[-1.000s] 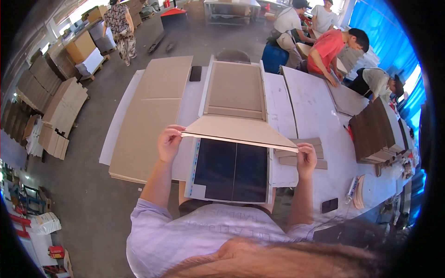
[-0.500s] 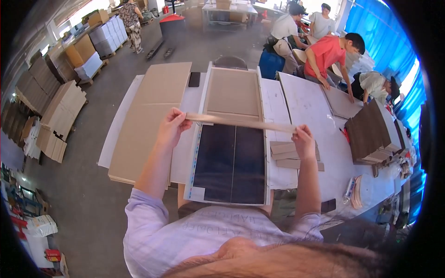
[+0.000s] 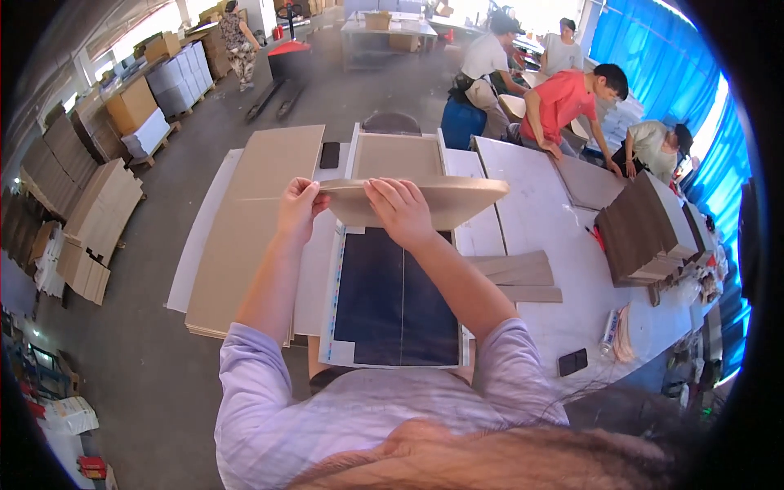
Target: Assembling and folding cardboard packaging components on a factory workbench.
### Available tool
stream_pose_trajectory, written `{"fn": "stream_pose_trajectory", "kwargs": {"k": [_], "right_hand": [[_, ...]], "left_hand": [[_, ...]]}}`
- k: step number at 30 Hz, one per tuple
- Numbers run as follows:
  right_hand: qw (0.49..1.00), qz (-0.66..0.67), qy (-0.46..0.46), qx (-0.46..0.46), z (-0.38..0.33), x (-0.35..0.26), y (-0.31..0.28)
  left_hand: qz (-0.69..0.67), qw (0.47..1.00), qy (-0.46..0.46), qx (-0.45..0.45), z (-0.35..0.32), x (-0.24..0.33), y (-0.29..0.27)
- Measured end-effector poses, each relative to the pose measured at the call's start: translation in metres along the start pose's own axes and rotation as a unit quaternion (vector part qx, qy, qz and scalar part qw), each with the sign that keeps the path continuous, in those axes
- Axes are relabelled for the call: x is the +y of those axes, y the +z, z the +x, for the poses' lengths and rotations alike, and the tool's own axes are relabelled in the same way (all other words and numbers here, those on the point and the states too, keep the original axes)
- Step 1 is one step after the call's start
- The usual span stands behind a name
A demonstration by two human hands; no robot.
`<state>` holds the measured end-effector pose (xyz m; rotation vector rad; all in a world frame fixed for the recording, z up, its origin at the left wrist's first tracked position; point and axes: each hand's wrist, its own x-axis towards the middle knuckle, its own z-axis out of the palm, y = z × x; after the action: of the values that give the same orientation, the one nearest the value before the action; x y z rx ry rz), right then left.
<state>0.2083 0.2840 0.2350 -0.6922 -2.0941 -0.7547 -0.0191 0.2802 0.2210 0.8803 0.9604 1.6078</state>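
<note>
A brown cardboard panel (image 3: 461, 202) is raised in front of me, tilted, with its long edge uppermost. At its left end my left hand (image 3: 300, 208) pinches the edge, fingers closed. My right hand (image 3: 402, 212) is laid over the top edge left of the middle, fingers together and gripping it. Below lies a dark sheet (image 3: 371, 298) with a pale border and a thin line down its middle. Beyond the panel, another brown board (image 3: 398, 155) lies in line with the sheet, within white edges.
Large cardboard sheets (image 3: 253, 220) lie to the left, a black phone (image 3: 330, 155) by them. On the right are cardboard strips (image 3: 523, 273), another phone (image 3: 572, 362) and a stack of brown boards (image 3: 645, 233). Co-workers (image 3: 563, 106) work at the table's far right.
The panel has turned from nearly edge-on to show more of its face. My right hand has moved left from its right end to near the middle. My left hand keeps its end.
</note>
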Motion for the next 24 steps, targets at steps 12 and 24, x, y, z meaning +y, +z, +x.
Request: {"fn": "stream_pose_trajectory", "kwargs": {"k": [12,24], "right_hand": [[0.993,0.006,0.114,0.032,0.026,0.001,0.035],[0.992,0.01,0.127,0.02,0.026,-0.01,0.025]], "left_hand": [[0.392,0.852,0.335,-0.092,0.008,0.003,0.001],[0.497,0.82,0.279,-0.047,0.016,0.003,-0.021]]}}
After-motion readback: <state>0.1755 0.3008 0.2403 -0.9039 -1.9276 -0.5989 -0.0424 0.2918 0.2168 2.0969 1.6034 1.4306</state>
